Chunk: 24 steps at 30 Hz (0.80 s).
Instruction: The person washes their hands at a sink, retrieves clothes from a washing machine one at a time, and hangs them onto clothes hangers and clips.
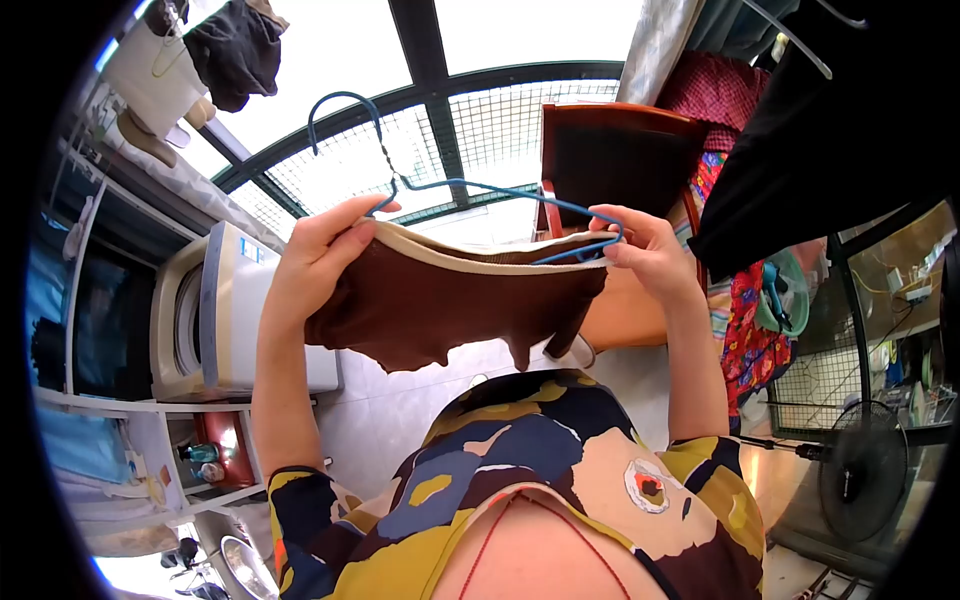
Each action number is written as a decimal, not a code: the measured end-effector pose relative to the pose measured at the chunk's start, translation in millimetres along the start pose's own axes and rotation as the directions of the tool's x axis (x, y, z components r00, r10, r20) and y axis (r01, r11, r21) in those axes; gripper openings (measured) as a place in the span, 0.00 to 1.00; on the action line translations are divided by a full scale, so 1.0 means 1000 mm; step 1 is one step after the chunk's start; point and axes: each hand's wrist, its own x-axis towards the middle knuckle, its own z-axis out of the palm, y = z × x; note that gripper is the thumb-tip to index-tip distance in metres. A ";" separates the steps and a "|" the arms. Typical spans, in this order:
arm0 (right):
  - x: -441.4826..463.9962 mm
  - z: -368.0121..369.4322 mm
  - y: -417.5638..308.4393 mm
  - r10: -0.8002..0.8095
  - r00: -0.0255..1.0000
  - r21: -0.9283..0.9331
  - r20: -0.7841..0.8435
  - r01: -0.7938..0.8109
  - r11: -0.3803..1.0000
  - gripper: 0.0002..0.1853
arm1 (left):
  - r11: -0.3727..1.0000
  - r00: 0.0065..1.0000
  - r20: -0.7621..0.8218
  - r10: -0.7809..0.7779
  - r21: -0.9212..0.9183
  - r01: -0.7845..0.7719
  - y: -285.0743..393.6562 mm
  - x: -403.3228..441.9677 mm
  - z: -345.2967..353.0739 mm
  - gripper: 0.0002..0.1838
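At the far left stands the washer (270,290), well apart from the cloth. Next comes the left hand (322,250), its grip clamped with the thumb over the top left corner of the brown garment (455,305), the fingertips at the near end of the blue hanger (455,183); how firmly they press on the wire cannot be told. Between the hands the garment hangs in the air in front of the person's body, above the floor (385,400). It should be light and soft, folding wherever it is not held, probably a little stretchy, with no risk of breaking; the surest hold is likely the thicker band (470,267), near its two ends. The hanger, by contrast, looks light and stiff but bendable, best taken by its end or its twisted neck. As for looks, the cloth is a plain dark brown, edged along its open top in cream; the front layer sags away from the back, so the inside shows, and the bottom edge falls in uneven waves. The hanger rises behind it, hook up and leaning left, and its lower right wire dips into the opening. On the right, the right hand (655,250) has its grip closed on the hanger's right bend and the band's end together. Past it are the chair (625,150), beyond the hand, and the fan (865,480), farthest right.
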 end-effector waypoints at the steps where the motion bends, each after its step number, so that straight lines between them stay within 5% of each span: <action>1: 0.001 -0.004 0.002 0.030 1.000 0.009 0.003 -0.030 0.999 0.24 | 1.000 1.000 -0.006 -0.003 -0.008 0.003 -0.002 -0.002 -0.002 0.14; 4: 0.005 -0.011 0.009 0.114 0.993 0.135 -0.030 -0.108 0.985 0.21 | 0.985 0.999 -0.012 0.038 0.168 -0.035 -0.003 -0.006 -0.004 0.15; 11: 0.027 0.021 -0.016 -0.004 0.988 -0.099 -0.155 -0.011 0.995 0.08 | 0.817 0.976 0.027 0.217 0.542 -0.197 0.018 -0.016 0.018 0.14; 15: 0.027 0.070 -0.061 -0.225 0.971 0.109 0.081 0.216 0.970 0.06 | 0.852 0.954 -0.110 0.278 0.487 -0.192 0.009 -0.012 0.023 0.13; 16: 0.028 0.069 -0.066 -0.285 0.950 0.027 0.124 0.284 0.958 0.07 | 0.910 0.954 -0.172 0.247 0.380 -0.167 0.004 -0.011 0.021 0.12; 17: 0.035 0.059 -0.062 -0.415 0.906 -0.288 0.081 0.419 0.861 0.08 | 0.934 0.961 -0.185 0.206 0.331 -0.137 0.007 -0.012 0.016 0.11; 19: 0.045 0.045 -0.065 -0.577 0.805 -0.704 0.138 0.490 0.515 0.11 | 0.972 0.968 -0.215 0.128 0.223 -0.079 0.018 -0.013 0.004 0.11; 24: 0.043 0.043 -0.080 -0.427 0.877 -0.638 0.222 0.462 0.617 0.10 | 0.939 0.909 -0.275 0.314 0.230 -0.255 0.006 0.001 -0.011 0.14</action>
